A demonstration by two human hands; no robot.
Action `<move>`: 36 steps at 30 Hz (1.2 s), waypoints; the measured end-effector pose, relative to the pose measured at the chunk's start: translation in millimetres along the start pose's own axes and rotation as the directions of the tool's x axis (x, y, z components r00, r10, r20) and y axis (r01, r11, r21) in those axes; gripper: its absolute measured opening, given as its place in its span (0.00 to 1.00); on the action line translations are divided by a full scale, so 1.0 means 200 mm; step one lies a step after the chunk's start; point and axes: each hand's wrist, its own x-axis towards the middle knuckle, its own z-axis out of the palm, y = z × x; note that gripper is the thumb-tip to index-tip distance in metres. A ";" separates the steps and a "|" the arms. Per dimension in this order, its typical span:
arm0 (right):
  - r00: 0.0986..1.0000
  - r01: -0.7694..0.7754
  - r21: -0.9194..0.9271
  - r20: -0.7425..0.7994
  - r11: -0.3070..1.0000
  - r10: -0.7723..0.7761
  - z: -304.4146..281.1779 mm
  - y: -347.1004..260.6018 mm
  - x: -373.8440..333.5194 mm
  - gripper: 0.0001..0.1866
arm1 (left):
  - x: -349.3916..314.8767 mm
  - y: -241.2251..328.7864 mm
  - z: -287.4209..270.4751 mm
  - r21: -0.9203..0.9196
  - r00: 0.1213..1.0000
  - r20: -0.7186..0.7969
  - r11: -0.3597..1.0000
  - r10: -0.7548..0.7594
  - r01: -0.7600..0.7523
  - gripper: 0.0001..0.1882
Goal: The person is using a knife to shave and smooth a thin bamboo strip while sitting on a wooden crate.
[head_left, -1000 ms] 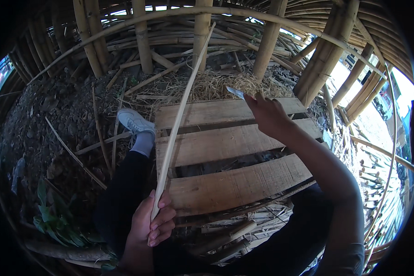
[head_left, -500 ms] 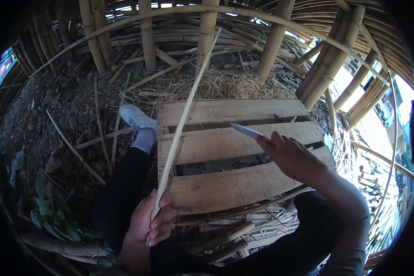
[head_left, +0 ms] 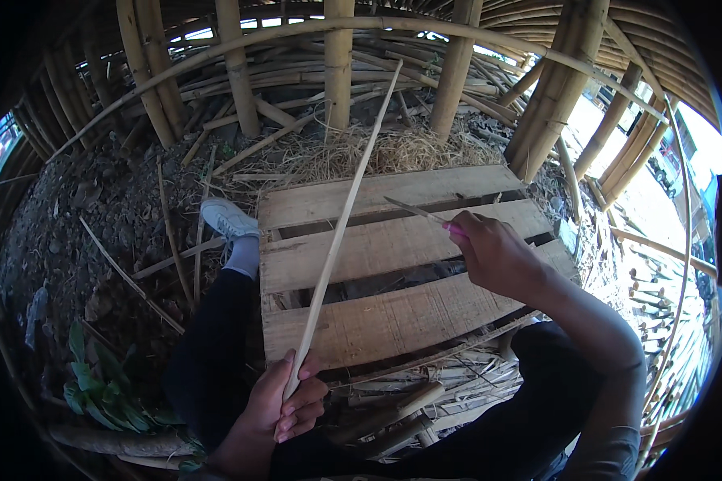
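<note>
A long, thin, pale bamboo strip (head_left: 341,228) slants up and away across the left part of a slatted wooden table (head_left: 393,317). My left hand (head_left: 285,401) is closed round its lower end, near the table's front left corner. Over the table's right side, my right hand (head_left: 497,252) grips a knife (head_left: 417,210) by its pink handle. The blade points left, toward the strip, and is apart from it. Part of the handle is hidden by my fingers.
Bamboo posts (head_left: 338,72) and a heap of dry straw (head_left: 401,152) stand beyond the table. My shoe (head_left: 229,218) rests on the dirt at its left. Green leaves (head_left: 104,385) grow at lower left, and cut bamboo pieces (head_left: 658,305) lie at right.
The strip and my left hand have shifted slightly right, and the strip leans more to the right. My right hand has turned the knife, its blade tip moving left and up. The view has shifted slightly.
</note>
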 end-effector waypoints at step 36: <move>0.941 0.021 0.226 0.325 0.974 -0.096 0.09 -0.06 0.04 0.30 | 0.09 -0.15 0.04 -0.011 0.933 -0.076 0.936 -0.352 0.353 0.22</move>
